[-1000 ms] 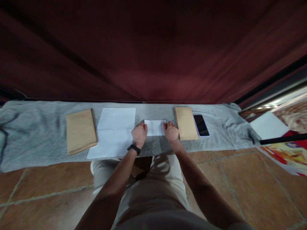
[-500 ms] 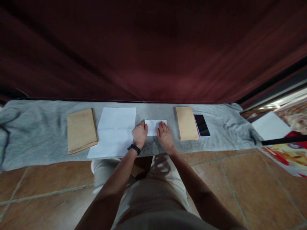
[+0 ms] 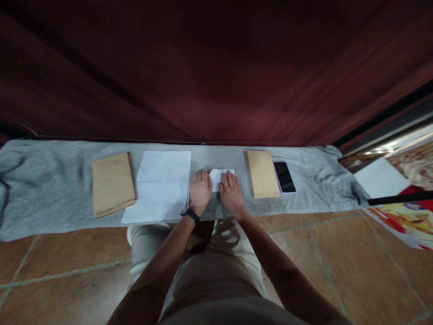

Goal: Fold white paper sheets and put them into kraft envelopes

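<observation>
A small folded white paper [image 3: 218, 176] lies on the grey cloth [image 3: 50, 189] straight ahead of me. My left hand [image 3: 200, 191], with a black band at the wrist, presses flat on the paper's left end. My right hand [image 3: 231, 192] lies flat on its right part, fingers spread. Most of the paper is hidden under the two hands. A stack of unfolded white sheets [image 3: 161, 183] sits just left of my left hand.
A brown envelope stack [image 3: 112, 183] lies far left, another brown envelope stack [image 3: 262, 173] right of my hands, with a black phone [image 3: 284, 176] beside it. A dark red curtain [image 3: 216, 72] hangs behind. Tiled floor [image 3: 338, 266] and printed papers [image 3: 402, 216] are at right.
My right hand slid left from the paper's right edge onto its top. My left hand moved slightly right and flattened, so both hands now cover more of the paper.
</observation>
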`<state>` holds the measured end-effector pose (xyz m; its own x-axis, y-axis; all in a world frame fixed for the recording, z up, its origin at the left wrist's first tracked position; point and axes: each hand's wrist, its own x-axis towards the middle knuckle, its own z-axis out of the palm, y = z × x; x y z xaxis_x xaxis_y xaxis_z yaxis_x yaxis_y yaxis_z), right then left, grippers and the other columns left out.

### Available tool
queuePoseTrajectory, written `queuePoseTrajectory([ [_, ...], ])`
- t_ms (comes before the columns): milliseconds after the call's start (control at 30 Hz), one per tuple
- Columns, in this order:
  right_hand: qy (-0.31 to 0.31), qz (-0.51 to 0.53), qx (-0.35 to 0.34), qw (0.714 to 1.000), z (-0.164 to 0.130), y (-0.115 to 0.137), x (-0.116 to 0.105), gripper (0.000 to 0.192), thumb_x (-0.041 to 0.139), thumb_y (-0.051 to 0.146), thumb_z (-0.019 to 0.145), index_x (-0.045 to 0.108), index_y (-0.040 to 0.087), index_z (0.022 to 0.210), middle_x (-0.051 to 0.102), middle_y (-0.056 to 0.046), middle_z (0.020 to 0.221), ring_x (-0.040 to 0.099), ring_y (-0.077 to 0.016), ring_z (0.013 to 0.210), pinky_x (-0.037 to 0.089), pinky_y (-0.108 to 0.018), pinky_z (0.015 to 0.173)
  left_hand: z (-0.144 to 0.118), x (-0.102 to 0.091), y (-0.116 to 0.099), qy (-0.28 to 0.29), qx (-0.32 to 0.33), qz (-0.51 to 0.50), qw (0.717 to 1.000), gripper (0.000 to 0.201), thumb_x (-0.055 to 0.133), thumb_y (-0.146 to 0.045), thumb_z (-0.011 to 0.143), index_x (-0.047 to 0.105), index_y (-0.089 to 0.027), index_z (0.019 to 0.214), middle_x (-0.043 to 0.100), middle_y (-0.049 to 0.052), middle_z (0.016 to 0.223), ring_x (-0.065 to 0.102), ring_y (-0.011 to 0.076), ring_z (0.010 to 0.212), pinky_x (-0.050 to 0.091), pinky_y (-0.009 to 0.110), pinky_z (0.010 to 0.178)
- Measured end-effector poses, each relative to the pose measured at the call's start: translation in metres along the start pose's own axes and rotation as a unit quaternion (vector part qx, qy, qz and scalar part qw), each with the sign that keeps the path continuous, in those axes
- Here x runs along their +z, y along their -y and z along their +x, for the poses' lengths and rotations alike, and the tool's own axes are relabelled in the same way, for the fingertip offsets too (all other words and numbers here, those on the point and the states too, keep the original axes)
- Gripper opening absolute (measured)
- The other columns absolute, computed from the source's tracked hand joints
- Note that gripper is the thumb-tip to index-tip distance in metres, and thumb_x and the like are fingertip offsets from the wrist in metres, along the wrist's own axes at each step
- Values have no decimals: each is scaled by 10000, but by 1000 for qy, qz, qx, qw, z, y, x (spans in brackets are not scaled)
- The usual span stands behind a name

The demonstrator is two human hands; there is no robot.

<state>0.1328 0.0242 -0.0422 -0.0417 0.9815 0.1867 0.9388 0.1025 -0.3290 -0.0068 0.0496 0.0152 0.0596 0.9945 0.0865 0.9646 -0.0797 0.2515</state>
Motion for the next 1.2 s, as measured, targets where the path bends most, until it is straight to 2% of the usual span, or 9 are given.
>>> queuePoseTrajectory([
  [167,-2,-2,-4,1000,-1,0,-2,544,399,317,1055,383,102,1554,309,-172,1640,283,-292,1529,259,-497,1237,-16,7,-9,-44,74,1,996,469,385,-218,1000,480,-113,1447,484,216,1512,384,375,1445,300,573,1167],
  [267,7,-2,-9,1000,-1,-1,-4,541,407,284,1043,387,107,1554,295,-164,1648,271,-300,1533,247,-496,1240,-19,22,-9,-51,164,-28,985,546,368,-189,1002,371,-162,1547,335,141,1641,186,304,1558,183,555,1258],
  [333,14,-4,-13,1000,-1,-1,-5,542,411,240,1030,388,101,1554,281,-165,1653,269,-302,1534,240,-486,1244,-19,33,-8,-36,195,-42,979,534,340,-204,1016,376,-143,1544,340,132,1641,203,266,1558,225,509,1266],
  [433,11,-4,-9,1000,-2,-1,-4,543,407,206,1024,384,99,1555,278,-166,1653,271,-292,1534,240,-483,1245,-18,45,-4,-16,166,-48,985,529,327,-287,1039,411,-67,1513,393,174,1605,288,270,1530,285,481,1251],
  [567,1,4,-9,1000,-2,-2,-2,522,407,225,1036,407,101,1543,312,-166,1640,283,-285,1530,252,-487,1242,-16,46,3,8,165,-34,986,546,312,-351,1049,432,-82,1510,402,145,1605,283,254,1533,253,458,1265],
  [733,-18,36,0,999,4,-3,-6,490,334,261,1066,468,70,1497,433,-168,1578,362,-255,1495,271,-480,1242,-15,46,8,6,164,-16,986,545,294,-262,1030,393,-80,1533,365,130,1626,235,241,1548,230,450,1271],
  [933,3,88,-84,993,22,15,-2,492,262,278,1080,510,126,1477,508,-105,1537,398,-183,1473,294,-413,1251,-15,51,14,22,196,-4,980,587,368,-203,975,357,-30,1537,336,187,1630,178,270,1560,211,477,1271],
  [1067,19,67,-93,993,24,20,4,484,290,286,1085,485,114,1493,498,-116,1543,403,-198,1469,271,-422,1254,-15,54,14,17,193,-8,981,591,351,-193,977,339,-36,1546,342,194,1625,186,263,1557,221,487,1268],
  [1200,11,31,-73,997,20,8,2,486,294,310,1088,492,126,1492,457,-119,1572,376,-223,1487,264,-439,1248,-14,58,13,2,176,-19,984,591,303,-194,989,318,-52,1562,353,177,1623,208,245,1554,228,482,1267],
])
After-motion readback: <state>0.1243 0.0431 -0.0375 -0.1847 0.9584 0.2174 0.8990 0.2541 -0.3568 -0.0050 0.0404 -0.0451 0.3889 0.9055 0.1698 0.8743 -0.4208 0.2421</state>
